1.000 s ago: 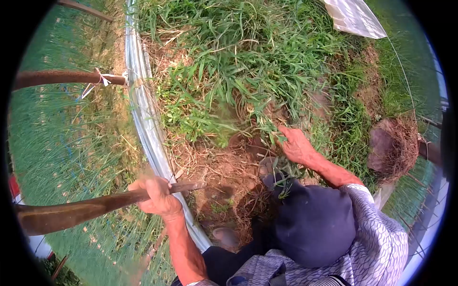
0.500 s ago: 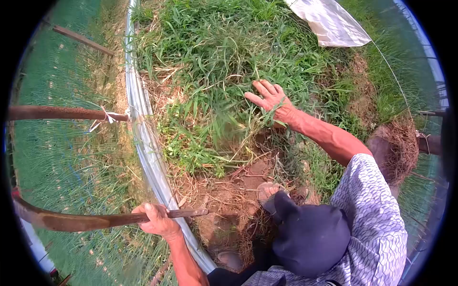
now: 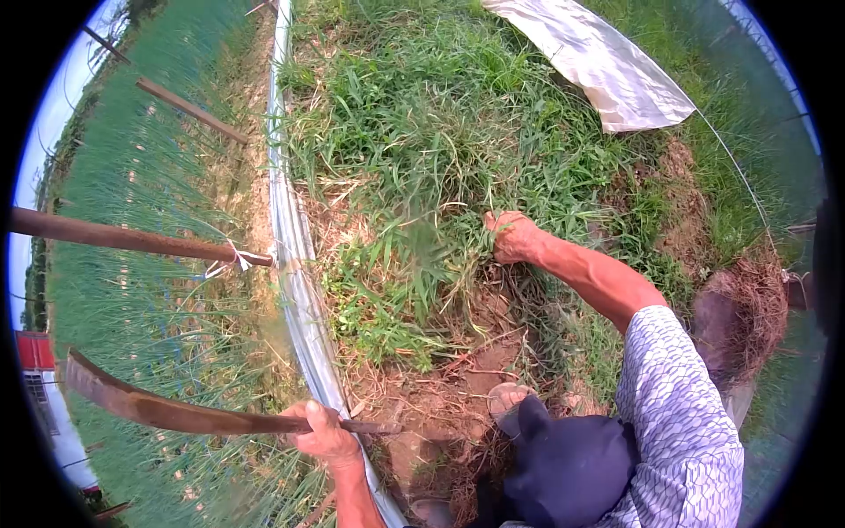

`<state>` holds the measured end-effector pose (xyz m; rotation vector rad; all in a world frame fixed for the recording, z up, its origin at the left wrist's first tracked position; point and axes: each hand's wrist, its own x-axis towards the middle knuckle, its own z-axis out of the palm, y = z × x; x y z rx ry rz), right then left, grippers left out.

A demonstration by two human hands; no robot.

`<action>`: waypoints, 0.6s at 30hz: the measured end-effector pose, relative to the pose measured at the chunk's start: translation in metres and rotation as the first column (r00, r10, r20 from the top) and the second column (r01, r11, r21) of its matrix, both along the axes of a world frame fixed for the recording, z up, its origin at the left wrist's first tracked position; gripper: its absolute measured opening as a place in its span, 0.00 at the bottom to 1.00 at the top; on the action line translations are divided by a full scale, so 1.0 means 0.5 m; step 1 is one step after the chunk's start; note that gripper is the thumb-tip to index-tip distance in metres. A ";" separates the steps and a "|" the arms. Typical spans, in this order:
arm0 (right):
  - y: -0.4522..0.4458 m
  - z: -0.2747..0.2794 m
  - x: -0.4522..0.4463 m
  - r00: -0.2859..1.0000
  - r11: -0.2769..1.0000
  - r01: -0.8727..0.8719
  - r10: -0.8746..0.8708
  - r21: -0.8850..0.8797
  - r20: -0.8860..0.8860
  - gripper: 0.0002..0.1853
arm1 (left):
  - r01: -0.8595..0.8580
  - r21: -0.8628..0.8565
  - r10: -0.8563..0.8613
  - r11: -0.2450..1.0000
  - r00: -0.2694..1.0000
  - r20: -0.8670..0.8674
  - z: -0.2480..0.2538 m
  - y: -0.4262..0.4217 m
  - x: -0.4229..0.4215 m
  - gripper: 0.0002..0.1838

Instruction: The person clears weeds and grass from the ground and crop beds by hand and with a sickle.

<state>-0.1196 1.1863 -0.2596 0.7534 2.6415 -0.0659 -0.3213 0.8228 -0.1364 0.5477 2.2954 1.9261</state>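
Note:
At the lower left my left hand (image 3: 326, 437) is closed around the handle of a long curved blade tool (image 3: 189, 414), whose broad end points left over the green plants beyond the plastic edging. Near the middle my right hand (image 3: 510, 236) is closed at the edge of a thick clump of grass (image 3: 440, 167), with its fingers wrapped round some blades. Bare reddish soil (image 3: 440, 396) with roots and dry stalks lies below the clump.
White plastic edging (image 3: 304, 304) runs down the left side, with a brown pole (image 3: 132, 239) tied to it. A pale sheet (image 3: 616, 79) and its cord lie at the upper right. A root-covered block (image 3: 744, 321) stands at the right. My knee (image 3: 572, 471) is below.
My right hand left the lower stems, reached up over the grass with fingers spread, and has now closed at it. The view has shifted, and the tool's broad end now shows.

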 end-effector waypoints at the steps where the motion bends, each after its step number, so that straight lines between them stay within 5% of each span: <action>1: -0.001 -0.005 0.000 0.998 0.997 -0.028 0.031 0.066 -0.046 0.23 | -0.009 0.010 0.009 1.000 1.000 -0.016 0.000 0.004 0.004 0.19; 7: 0.087 -0.073 -0.011 0.988 0.990 -0.109 0.118 -0.088 0.103 0.13 | 0.020 0.015 -0.019 1.000 1.000 -0.013 -0.001 0.004 0.014 0.18; 8: 0.101 -0.112 -0.002 0.982 0.980 -0.167 0.175 -0.110 0.066 0.11 | 0.021 0.002 -0.021 1.000 0.999 -0.043 -0.003 0.001 0.011 0.18; 9: 0.089 -0.137 0.025 0.953 0.967 -0.253 0.252 0.016 -0.166 0.09 | 0.006 0.044 -0.006 0.999 1.000 0.006 -0.007 0.000 0.011 0.17; 11: 0.060 -0.094 0.024 0.916 0.934 -0.235 0.120 -0.270 -0.383 0.09 | 0.023 0.065 -0.020 0.998 0.999 -0.043 -0.014 -0.001 0.007 0.16; 12: 0.028 -0.054 0.006 0.961 0.964 -0.264 0.266 0.031 -0.077 0.11 | 0.061 0.054 -0.057 0.997 0.995 -0.079 -0.017 -0.002 0.007 0.15; 13: 0.026 -0.058 0.007 0.962 0.965 -0.259 0.262 0.041 -0.082 0.11 | 0.067 0.050 -0.061 0.997 0.992 -0.114 -0.019 0.001 0.005 0.15; 18: 0.023 -0.098 0.021 0.955 0.994 0.107 -0.104 -0.004 -0.278 0.10 | 0.046 0.040 -0.043 0.998 0.997 -0.070 -0.023 0.006 0.000 0.14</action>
